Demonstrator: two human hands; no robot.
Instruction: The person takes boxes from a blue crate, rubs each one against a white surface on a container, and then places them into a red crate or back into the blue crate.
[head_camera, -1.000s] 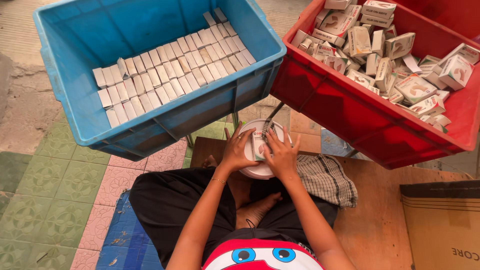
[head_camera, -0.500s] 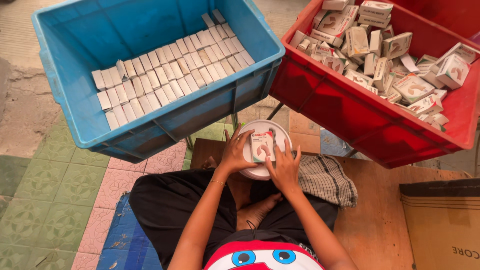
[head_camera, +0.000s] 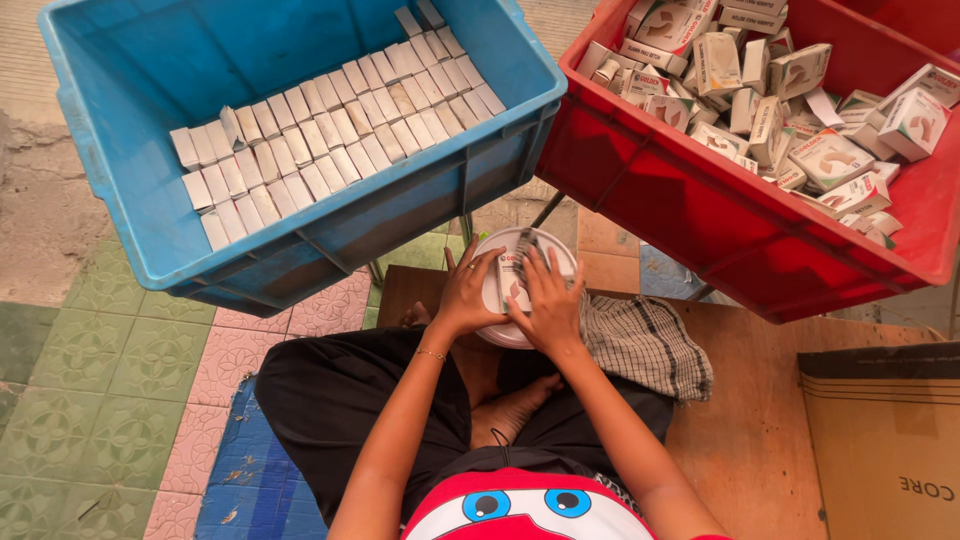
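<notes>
Left hand (head_camera: 466, 296) and right hand (head_camera: 545, 300) both grasp a small white printed cardboard box (head_camera: 511, 283) flat atop the round white plastic lid (head_camera: 500, 335).

Small box (head_camera: 513, 281) on, seemingly, round lid (head_camera: 500, 330)

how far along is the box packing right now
Done: three neat rows of small boxes stand packed in the blue crate, filling only part of its floor. In hand: the left hand and right hand press one box on a white round lid. Left: a loose heap of boxes in the red crate, roughly as many as packed.
</notes>
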